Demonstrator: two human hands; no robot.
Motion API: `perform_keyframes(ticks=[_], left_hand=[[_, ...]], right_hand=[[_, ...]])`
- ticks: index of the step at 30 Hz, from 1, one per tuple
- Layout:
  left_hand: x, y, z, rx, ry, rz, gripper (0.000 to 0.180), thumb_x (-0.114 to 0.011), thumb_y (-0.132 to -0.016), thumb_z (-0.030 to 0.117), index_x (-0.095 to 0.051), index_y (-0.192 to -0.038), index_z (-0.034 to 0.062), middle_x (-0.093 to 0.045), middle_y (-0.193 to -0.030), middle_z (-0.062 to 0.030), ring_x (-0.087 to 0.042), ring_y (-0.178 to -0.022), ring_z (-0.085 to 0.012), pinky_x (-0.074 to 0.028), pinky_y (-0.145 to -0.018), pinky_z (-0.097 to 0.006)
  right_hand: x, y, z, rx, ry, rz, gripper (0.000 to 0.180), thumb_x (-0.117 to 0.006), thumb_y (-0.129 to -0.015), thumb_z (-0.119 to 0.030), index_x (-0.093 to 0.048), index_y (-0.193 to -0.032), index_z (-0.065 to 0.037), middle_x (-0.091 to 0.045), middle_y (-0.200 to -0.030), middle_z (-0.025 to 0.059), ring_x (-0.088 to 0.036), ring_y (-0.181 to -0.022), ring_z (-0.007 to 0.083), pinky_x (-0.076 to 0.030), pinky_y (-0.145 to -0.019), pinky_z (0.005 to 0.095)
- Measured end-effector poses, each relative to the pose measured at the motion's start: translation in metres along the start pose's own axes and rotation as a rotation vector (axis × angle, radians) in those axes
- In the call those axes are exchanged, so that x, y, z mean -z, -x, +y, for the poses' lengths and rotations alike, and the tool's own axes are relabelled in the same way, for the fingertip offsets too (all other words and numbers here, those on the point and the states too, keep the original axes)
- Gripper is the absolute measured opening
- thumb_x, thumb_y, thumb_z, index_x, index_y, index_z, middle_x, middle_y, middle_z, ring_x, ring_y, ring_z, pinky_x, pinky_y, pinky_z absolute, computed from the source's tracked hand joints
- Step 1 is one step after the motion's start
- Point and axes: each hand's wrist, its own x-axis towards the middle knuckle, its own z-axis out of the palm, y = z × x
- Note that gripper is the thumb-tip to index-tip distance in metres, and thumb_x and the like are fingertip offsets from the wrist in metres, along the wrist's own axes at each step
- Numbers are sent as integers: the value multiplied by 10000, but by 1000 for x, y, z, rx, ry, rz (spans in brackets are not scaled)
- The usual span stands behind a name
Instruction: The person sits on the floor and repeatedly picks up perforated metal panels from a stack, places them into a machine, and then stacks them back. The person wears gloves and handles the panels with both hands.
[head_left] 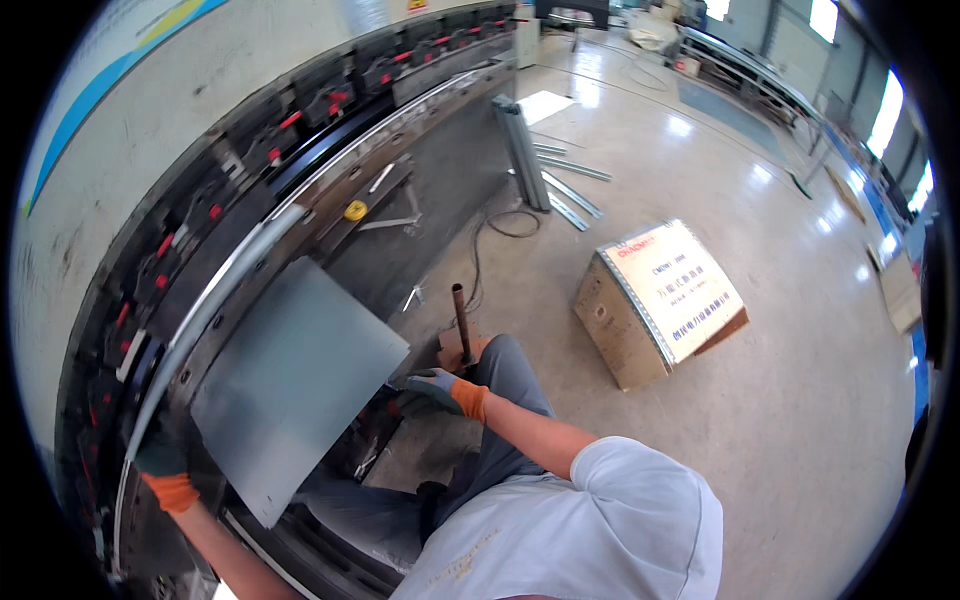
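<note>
A flat grey metal sheet (300,380) lies slanted in front of a long press brake (330,190). A long pale metal strip (240,265) runs along the machine's working edge. My left hand (165,458), in a dark glove with an orange cuff, is at the near end of this strip. Shadow hides its fingers, so its grip does not show. My right hand (432,393), in a grey glove with an orange cuff, is beside the sheet's right edge, above my knee. Its fingers look stretched toward the sheet; contact is unclear.
A yellow tape measure (355,210) sits on a bracket of the machine. Past my knee stands a rusty upright pipe (461,320). A cardboard box (660,300) is on the floor to the right. Metal profiles (522,155) and a dark cable (480,250) lie farther off.
</note>
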Motion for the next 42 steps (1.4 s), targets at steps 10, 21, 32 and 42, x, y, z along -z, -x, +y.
perform_keyframes(ticks=[10,21,32,42], left_hand=[[-182,161,148,753,1057,-12,618,-644,-925,297,-436,-1451,47,-580,-1362,-119,-639,-1097,-288,-551,-922,-432],[-263,72,19,1098,1773,324,377,-663,-911,262,-574,-1238,96,-635,-1191,-105,-637,-1101,-322,-521,-981,-523],[-144,176,13,874,1745,301,363,-649,-948,265,-584,-1244,65,-699,-1143,-101,-709,-1033,-244,-621,-820,-366],[-161,130,28,953,1813,451,360,-576,-1013,248,-562,-1294,23,-693,-1180,-134,-713,-1037,-262,-649,-816,-410]], right_hand=[[-75,19,-2,181,-581,-284,529,-503,-1073,-230,-364,-1534,-10,-518,-1463,134,-518,-1334,223,-469,-1067,384],[-28,29,-23,175,47,856,278,-727,-911,-221,-622,-1082,-30,-579,-778,8,-534,-659,118,-463,-592,299],[16,-51,-74,111,172,236,387,-714,-930,-225,-640,-1196,45,-694,-993,85,-662,-848,168,-528,-734,292],[42,-180,-118,-113,62,354,264,-710,-929,-261,-695,-1114,-74,-699,-935,35,-676,-752,142,-557,-594,307]])
